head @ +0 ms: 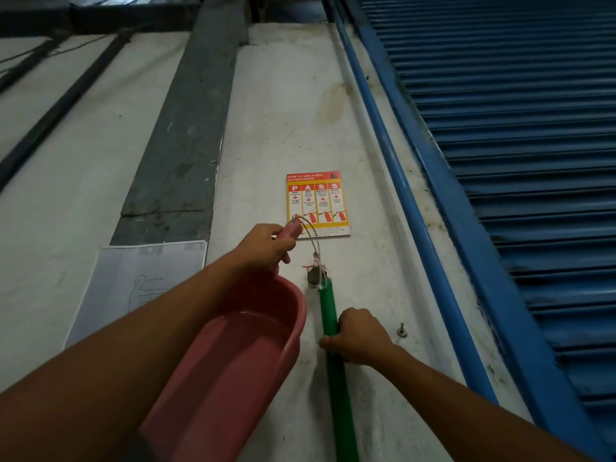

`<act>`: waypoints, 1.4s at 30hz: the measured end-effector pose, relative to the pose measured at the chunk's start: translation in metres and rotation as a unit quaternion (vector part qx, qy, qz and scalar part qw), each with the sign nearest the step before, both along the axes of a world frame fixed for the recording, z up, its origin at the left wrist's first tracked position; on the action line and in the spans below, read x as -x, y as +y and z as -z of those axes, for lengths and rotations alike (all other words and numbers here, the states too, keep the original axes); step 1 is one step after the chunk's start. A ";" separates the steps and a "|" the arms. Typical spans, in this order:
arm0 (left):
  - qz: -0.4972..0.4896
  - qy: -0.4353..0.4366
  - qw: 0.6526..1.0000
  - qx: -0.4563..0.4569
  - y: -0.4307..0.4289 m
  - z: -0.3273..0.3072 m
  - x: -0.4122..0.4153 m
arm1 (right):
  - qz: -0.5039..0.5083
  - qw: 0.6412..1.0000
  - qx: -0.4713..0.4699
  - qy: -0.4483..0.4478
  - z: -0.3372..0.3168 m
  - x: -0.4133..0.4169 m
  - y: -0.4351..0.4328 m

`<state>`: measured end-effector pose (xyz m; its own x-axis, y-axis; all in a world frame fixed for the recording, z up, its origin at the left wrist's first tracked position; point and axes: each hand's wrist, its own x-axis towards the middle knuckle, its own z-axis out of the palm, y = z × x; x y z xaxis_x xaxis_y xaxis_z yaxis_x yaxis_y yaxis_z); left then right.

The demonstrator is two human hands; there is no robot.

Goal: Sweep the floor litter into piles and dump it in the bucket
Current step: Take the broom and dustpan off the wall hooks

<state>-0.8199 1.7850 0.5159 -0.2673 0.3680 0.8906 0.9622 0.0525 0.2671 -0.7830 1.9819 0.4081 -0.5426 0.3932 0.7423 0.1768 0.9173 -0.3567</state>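
I face a white wall. My left hand (pixel 266 246) grips the pink handle of a pink dustpan (pixel 233 361), held up against the wall with its open side toward me. A wire loop (pixel 311 236) runs from the handle's tip down to a hook (pixel 315 275) on the wall. My right hand (pixel 358 335) grips a green broom handle (pixel 333 378) that stands upright against the wall, its top tied by string at the same hook. The broom's head and the bucket are out of view.
A fire-extinguisher instruction poster (pixel 318 203) hangs just above the hook. A nail (pixel 402 330) sticks out of the wall right of my right hand. A blue roller shutter (pixel 516 161) fills the right side. A paper sheet (pixel 133 288) is taped at left.
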 end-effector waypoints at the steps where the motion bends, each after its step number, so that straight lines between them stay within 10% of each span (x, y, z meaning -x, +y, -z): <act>1: -0.004 -0.002 1.000 -0.012 0.001 0.000 0.002 | 0.003 1.000 -0.013 0.004 -0.001 -0.003 -0.001; 12: -0.044 0.011 0.989 -0.138 -0.009 -0.002 -0.010 | 0.004 0.998 -0.061 0.021 -0.007 -0.033 0.003; 21: -0.119 -0.083 0.989 0.028 -0.014 0.044 -0.033 | -0.139 0.984 0.079 -0.077 0.013 -0.073 -0.005; 42: -0.264 -0.222 0.937 0.056 -0.110 0.346 -0.141 | -0.452 0.672 0.525 -0.261 0.283 -0.122 -0.092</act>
